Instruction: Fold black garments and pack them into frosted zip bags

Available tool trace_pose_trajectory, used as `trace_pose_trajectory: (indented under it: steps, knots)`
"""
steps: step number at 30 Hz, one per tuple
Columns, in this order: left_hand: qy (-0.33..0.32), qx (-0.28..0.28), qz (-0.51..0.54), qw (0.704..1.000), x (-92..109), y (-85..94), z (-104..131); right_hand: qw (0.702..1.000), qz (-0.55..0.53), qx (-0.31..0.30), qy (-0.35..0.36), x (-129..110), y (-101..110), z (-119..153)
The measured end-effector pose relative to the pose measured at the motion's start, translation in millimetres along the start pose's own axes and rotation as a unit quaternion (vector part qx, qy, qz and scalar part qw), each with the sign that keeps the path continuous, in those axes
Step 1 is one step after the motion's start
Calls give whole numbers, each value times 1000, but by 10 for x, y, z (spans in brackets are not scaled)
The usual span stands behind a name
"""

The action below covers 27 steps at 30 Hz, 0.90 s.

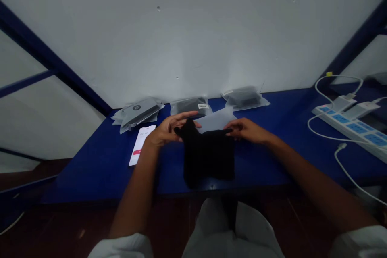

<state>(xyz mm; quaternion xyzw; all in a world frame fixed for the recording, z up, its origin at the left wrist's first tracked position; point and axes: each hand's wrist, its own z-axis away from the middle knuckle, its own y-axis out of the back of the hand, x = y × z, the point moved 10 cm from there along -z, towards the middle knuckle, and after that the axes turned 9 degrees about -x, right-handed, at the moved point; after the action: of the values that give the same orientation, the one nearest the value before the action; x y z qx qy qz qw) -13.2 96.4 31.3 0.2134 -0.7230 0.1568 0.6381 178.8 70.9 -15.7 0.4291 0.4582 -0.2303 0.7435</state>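
A black cloth item (210,157) lies on the blue table in front of me; its exact kind is too dark to make out. My left hand (171,128) grips its upper left corner, which is bunched and raised. At the upper right corner, my right hand (243,129) pinches the cloth's edge between thumb and fingers. Behind the cloth, partly covered by it, is a pale translucent sheet or bag (219,119) lying flat.
Clear bags with dark contents sit along the wall: a left pile (140,112), a middle bag (190,105) and a right group (244,97). A lit phone (142,143) lies left. A power strip (356,128) with plugs and white cables (347,171) occupies the right.
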Motion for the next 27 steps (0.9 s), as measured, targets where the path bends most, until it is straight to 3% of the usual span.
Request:
trace_pose_trajectory:
  steps: [2,5,7,9,11,13,16,19,23,27]
  knots:
    - [34,-6,-58,998,54,46,70,999,38,7,0,19,61,16]
    - [135,-14,-171,976,21,97,160,991,125,46,7,0,180,50]
    - [189,-21,-212,959,-19,109,209,979,170,107,31,-97,262,100]
    - [213,-22,-222,951,-48,115,237,959,198,174,101,-317,271,188]
    - [221,-21,-214,951,-90,125,251,931,232,194,205,-601,109,281]
    - [225,-19,-202,953,-149,145,261,903,279,157,286,-810,-196,319]
    - [222,-14,-192,956,-223,193,268,875,346,127,315,-904,-551,298]
    - [215,-15,-190,958,-251,216,267,868,376,130,298,-888,-655,263]
    - [207,-15,-208,956,-212,198,252,909,313,109,253,-836,-378,319]
    - [201,-14,-219,955,-159,164,237,967,186,107,137,-525,303,499]
